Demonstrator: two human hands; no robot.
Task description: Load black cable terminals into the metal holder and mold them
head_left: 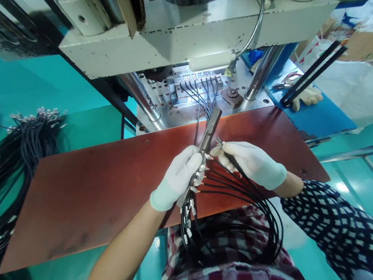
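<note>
While my left hand (178, 176) grips the metal holder bar (209, 132) over the red surface (85, 192), my right hand (253, 163) pinches one black cable's terminal (219, 143) near its tip, keeping it steady beside the bar.

Both gloved hands over the reddish-brown surface (92, 191): left hand (178, 176) has its grip on a flat metal bar (210, 131) plus a bunch of black cables (252, 205), right hand (251, 163) pinches one cable's metal connector (219, 143). More cables sit in the machine's fixture (196, 87).
</note>
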